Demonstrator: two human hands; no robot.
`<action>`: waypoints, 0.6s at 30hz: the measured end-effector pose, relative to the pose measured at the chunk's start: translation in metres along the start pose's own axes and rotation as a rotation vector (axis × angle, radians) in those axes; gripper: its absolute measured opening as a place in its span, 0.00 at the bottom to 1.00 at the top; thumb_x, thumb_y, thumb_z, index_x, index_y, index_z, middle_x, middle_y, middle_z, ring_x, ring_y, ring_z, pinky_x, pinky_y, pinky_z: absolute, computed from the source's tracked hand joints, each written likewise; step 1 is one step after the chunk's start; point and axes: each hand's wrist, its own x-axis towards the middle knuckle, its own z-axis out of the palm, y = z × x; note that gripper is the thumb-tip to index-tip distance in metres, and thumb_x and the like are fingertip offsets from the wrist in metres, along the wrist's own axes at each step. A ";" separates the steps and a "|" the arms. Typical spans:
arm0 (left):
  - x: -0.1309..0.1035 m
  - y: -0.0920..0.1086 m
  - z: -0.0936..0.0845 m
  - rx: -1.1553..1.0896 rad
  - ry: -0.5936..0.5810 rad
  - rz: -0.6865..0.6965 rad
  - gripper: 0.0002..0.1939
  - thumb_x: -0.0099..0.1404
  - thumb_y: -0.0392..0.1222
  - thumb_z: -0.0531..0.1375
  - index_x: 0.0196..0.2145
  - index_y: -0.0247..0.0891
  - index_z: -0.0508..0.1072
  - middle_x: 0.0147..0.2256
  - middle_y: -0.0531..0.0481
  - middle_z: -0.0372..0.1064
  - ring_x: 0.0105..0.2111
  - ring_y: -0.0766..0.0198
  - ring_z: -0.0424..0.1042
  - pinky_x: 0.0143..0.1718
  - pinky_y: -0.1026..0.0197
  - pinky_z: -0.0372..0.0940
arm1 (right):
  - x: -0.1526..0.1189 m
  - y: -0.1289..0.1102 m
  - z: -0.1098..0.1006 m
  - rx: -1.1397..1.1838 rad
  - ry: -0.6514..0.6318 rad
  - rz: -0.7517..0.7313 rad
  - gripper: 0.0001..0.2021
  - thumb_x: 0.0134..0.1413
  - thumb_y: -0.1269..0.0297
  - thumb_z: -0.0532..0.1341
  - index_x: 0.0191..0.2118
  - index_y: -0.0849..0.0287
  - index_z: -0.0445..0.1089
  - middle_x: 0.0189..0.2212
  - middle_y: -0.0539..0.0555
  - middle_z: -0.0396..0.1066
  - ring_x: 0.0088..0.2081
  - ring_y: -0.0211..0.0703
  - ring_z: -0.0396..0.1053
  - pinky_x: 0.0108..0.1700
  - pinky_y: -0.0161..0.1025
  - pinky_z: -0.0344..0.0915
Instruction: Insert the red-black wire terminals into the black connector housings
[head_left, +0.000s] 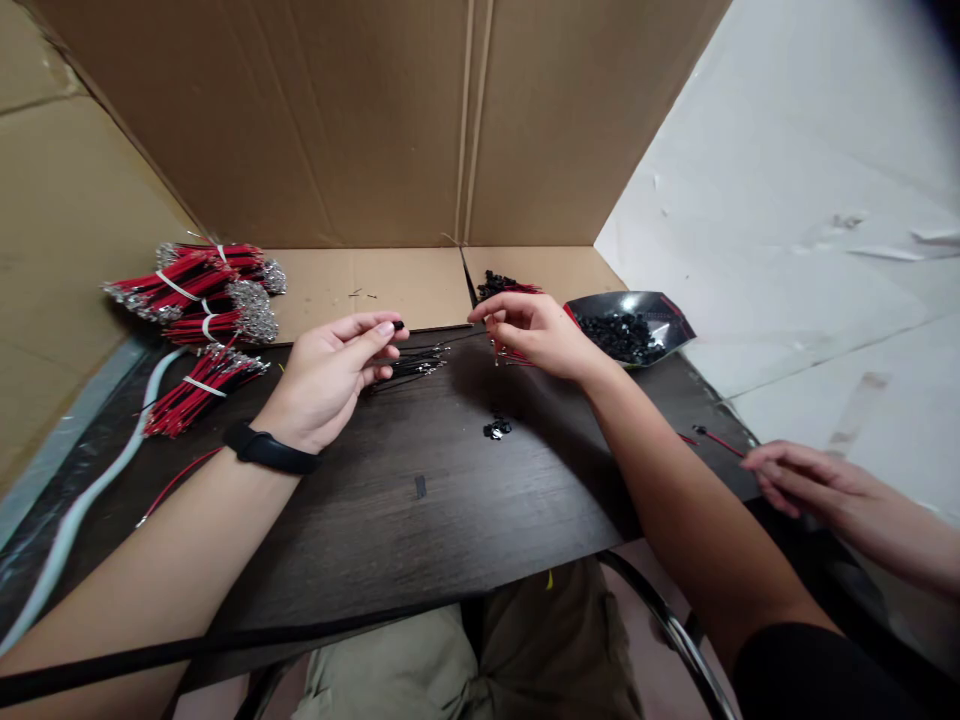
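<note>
Left hand (330,375) is pinching a small black plastic connector (398,325); right hand (534,335) is gripping red wires (510,354); tied red-and-black wire bundles (202,300) beyond the left hand are awaiting work, judging by the stock

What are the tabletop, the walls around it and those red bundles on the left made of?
Tabletop: dark wood or wood-look laminate, matte, with visible grain. Walls: plain brown cardboard, with creases and a seam. Red bundles: thin wires in red and black, probably plastic, insulation, with shiny metal ends.
</note>
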 end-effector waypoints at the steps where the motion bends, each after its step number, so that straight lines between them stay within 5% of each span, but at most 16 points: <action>1: -0.001 0.001 0.001 -0.001 -0.007 -0.003 0.10 0.62 0.39 0.71 0.42 0.37 0.82 0.40 0.47 0.78 0.33 0.68 0.72 0.29 0.70 0.68 | 0.001 0.002 0.001 -0.032 0.002 0.012 0.11 0.63 0.68 0.59 0.47 0.60 0.76 0.30 0.50 0.72 0.32 0.39 0.68 0.36 0.39 0.66; 9: -0.004 0.003 0.005 -0.008 -0.036 -0.047 0.09 0.63 0.38 0.70 0.42 0.37 0.82 0.41 0.46 0.78 0.33 0.69 0.72 0.29 0.70 0.66 | 0.008 0.030 0.020 -0.297 -0.077 -0.095 0.12 0.66 0.74 0.51 0.43 0.60 0.72 0.35 0.53 0.72 0.38 0.42 0.69 0.43 0.39 0.65; 18: -0.008 0.005 0.012 0.103 -0.006 0.033 0.10 0.62 0.38 0.71 0.41 0.35 0.83 0.38 0.46 0.80 0.31 0.69 0.72 0.28 0.70 0.66 | 0.004 0.026 0.021 -0.262 -0.176 -0.108 0.11 0.68 0.73 0.50 0.43 0.61 0.70 0.36 0.54 0.73 0.38 0.42 0.70 0.44 0.39 0.65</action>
